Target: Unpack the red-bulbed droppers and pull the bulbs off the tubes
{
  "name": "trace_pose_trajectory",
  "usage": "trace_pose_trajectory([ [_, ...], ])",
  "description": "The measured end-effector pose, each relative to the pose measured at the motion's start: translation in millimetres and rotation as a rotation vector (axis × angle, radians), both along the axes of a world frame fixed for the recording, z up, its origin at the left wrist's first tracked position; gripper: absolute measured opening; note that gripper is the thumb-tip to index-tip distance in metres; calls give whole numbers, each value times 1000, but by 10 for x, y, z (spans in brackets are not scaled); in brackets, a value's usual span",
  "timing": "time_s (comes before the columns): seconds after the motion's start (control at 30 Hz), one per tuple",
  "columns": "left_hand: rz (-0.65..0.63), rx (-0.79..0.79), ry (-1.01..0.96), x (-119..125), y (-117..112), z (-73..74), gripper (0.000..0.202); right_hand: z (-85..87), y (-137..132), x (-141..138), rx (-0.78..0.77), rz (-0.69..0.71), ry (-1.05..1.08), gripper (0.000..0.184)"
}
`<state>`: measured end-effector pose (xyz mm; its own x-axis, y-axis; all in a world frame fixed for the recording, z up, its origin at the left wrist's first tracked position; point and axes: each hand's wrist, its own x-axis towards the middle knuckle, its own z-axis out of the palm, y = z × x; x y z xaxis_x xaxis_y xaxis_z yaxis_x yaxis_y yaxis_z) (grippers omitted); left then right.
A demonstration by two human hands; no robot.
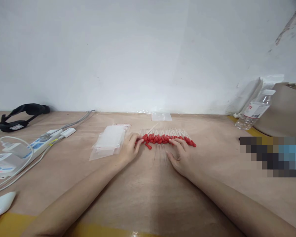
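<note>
A row of thin pale sticks with red rounded tips (160,139) lies side by side on the table, the sticks pointing away from me. At the left end of the row, my left hand (131,146) has its thumb and fingers pinched at a red-tipped stick (145,137). My right hand (182,156) rests over the right part of the row, thumb apart from the fingers and fingertips touching the red tips. Just in front of the left end, one red tip (149,146) sticks out from the row. Several fine clear strands (160,154) extend toward me between my hands.
Clear plastic zip bags (108,140) lie stacked to the left, and another bag (161,117) sits by the wall. Farther left are a power strip (37,148) with cables and a black strap (22,115). A plastic bottle (256,110) leans against a beige container (283,108) at right.
</note>
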<state>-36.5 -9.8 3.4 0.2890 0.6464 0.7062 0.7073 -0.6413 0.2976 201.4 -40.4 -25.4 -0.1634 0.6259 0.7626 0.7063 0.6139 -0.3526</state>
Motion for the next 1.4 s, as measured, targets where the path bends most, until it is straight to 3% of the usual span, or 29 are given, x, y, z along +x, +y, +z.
trace_pose_trajectory([
  [0.13, -253, 21, 26, 91, -198, -128, 6, 78, -26, 23, 153, 28, -263, 48],
  [0.3, -353, -71, 65, 182, -265, -216, 10, 97, -41, 57, 124, -3, -414, 30],
  [0.43, -244, -134, 143, 171, -209, -110, 19, 78, -16, 101, 48, 55, -456, 21],
  [0.57, -83, -102, 382, 168, -56, -28, 21, 50, 24, 144, 24, 25, -411, 20],
  [0.73, -53, -70, 490, 186, 23, -26, 20, 19, 55, 169, 11, 19, -356, 20],
  [0.83, -28, -85, 458, 11, -3, 66, 24, 7, 59, 167, -1, 30, -330, 20],
  [1.0, 150, -121, 541, -502, 42, 241, 20, 16, 48, 155, -36, 53, -311, 21],
  [1.1, 148, -184, 589, -653, 96, 204, 20, 22, 42, 154, -45, 49, -328, 21],
  [1.23, 133, -238, 593, -668, 127, 128, 18, 10, 47, 161, -47, 49, -328, 22],
  [1.4, 143, -202, 540, -561, 20, 272, 21, -6, 57, 150, -51, 54, -318, 22],
])
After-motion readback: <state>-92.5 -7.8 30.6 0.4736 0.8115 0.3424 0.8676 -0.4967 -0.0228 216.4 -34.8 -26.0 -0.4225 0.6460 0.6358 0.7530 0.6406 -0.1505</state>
